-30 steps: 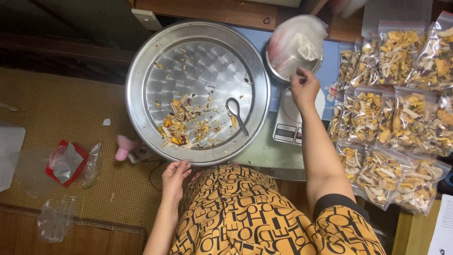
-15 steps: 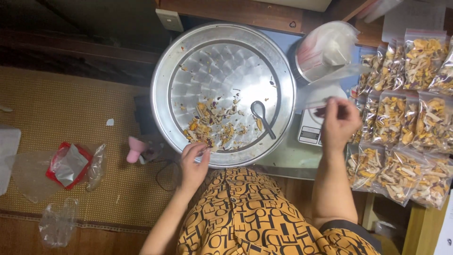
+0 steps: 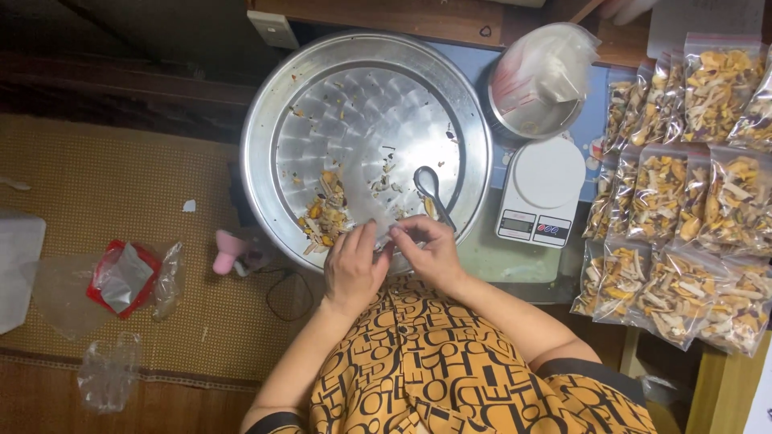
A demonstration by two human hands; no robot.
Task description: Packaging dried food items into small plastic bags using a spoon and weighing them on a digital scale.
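Over the tray's near rim, both my hands, left and right, pinch a clear bag between them

The right hand, a second ago up at the bowl of empty bags beyond the scale, now sits at the near rim of the round metal tray, holding a clear plastic bag. The left hand, earlier off the tray's edge, now meets it, fingers pinching the same bag. The bag now covers part of the dried mix.
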